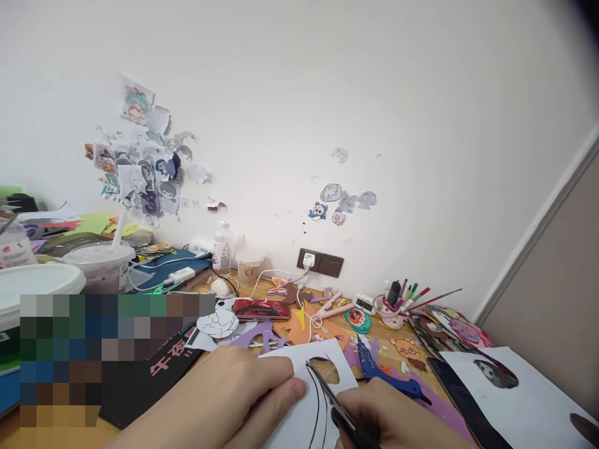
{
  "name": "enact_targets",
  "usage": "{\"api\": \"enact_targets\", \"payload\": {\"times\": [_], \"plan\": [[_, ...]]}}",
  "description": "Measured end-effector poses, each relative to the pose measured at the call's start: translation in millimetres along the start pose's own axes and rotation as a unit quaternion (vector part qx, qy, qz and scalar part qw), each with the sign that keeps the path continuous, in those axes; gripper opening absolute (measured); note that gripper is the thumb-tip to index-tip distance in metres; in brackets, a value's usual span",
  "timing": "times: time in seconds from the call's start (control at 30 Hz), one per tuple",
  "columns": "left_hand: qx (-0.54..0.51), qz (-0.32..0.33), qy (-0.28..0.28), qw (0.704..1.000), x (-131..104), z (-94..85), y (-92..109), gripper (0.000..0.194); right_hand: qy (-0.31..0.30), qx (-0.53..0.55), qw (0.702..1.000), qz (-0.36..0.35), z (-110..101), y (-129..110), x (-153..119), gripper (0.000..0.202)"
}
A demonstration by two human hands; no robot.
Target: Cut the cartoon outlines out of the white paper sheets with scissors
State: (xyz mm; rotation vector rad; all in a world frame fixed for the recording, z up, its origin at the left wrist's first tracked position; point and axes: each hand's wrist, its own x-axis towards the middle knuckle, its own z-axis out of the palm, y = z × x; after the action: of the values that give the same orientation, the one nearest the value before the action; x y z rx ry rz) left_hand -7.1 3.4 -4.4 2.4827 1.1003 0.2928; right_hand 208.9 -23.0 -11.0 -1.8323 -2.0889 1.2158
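My left hand (253, 390) pinches the edge of a white sheet of paper (285, 430) between thumb and fingers. Curved black lines are drawn on the sheet, and a rounded hole is cut near its far edge. My right hand (374, 408) is closed round the black handles of a pair of scissors (330, 394). The scissor blades lie on the paper beside the hole, their tips pointing away and to the left. A blue glue gun (386, 374) lies just beyond my right hand. The lower part of the sheet runs out of view.
Coloured paper scraps (292, 327) cover the desk ahead. A red case (262, 309), a pen cup (394, 312) and a small digital clock (364, 304) stand or lie behind. Left are a lidded drink cup (99, 265) and a white-lidded tub (37, 280); right, a tablet (461, 399) under paper.
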Motion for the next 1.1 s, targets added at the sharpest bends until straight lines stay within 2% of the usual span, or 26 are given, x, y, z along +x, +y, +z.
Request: {"api": "enact_targets", "payload": {"times": [0.13,0.33,0.5,0.6,0.7,0.83,1.0,1.1], "plan": [[-0.011,-0.004,-0.002,1.0,0.6,-1.5,1.6,0.042,-0.004,-0.002,1.0,0.015,0.5,3.3,0.1,0.008],[-0.036,-0.019,0.018,0.999,1.0,0.4,-3.1,0.046,0.011,0.011,1.0,-0.007,0.0,6.0,-0.2,0.018],[-0.059,0.007,0.031,0.998,2.3,2.8,-9.1,0.046,0.035,0.013,0.999,-0.005,1.2,24.4,6.1,0.023],[-0.068,0.017,0.035,0.997,3.7,1.4,-8.8,0.044,0.023,0.044,0.999,-0.002,2.1,30.4,9.6,0.021],[-0.067,0.021,0.042,0.997,4.7,0.0,-7.6,0.044,-0.002,0.098,0.995,-0.029,0.0,24.5,9.9,0.015],[-0.056,0.028,0.046,0.997,5.5,0.7,-7.3,0.044,0.01,0.109,0.99,-0.094,-3.9,15.2,9.2,0.017],[-0.053,0.031,0.017,0.998,6.1,3.3,-7.8,0.043,-0.029,0.047,0.995,-0.083,-1.8,16.2,11.5,0.022],[-0.047,0.033,0.008,0.998,6.4,3.9,-8.5,0.044,-0.018,0.025,0.996,-0.079,-0.3,13.3,10.4,0.02]]}}
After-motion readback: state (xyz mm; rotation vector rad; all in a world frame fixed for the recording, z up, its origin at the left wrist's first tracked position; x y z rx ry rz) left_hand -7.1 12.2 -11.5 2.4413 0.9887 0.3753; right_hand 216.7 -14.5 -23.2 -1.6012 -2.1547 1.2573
